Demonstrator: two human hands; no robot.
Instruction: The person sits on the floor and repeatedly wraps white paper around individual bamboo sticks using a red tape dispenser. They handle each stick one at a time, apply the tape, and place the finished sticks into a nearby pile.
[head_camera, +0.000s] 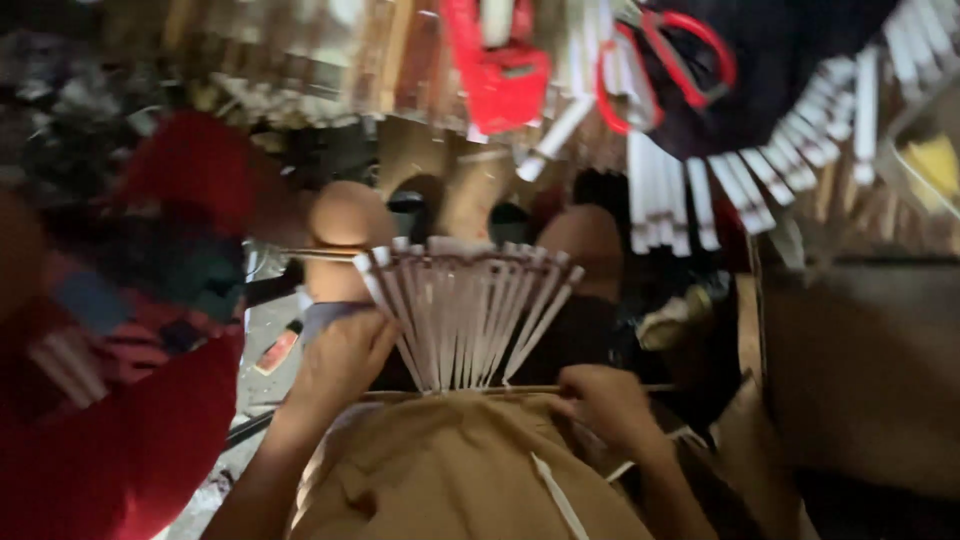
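1. Two hands work at the middle of the blurred head view, both on a fan of thin white strips that spreads upward from a narrow base just above our lap.
2. We see our left hand at the fan's lower left edge, fingers curled closed against the outermost strips; how firmly they pinch is lost in the blur.
3. We see our right hand at the lower right, fingers closed around a thin wooden stick that runs level under the base of the fan.
4. A second thin stick lies across the fan's upper left corner.
5. Tan cloth covers our lap beneath the fan, with one loose white strip lying on it.
6. Behind the fan, two bare knees of another person face us, close to the strips' upper ends.
7. At the left, a person's red sleeve fills the corner and crowds the left hand's side.
8. Above, a long row of similar white strips curves across dark fabric, well apart from the fan.
9. Red-handled scissors and a red boxy object lie near the top edge.
10. A brown board stands at the right, near the right hand.
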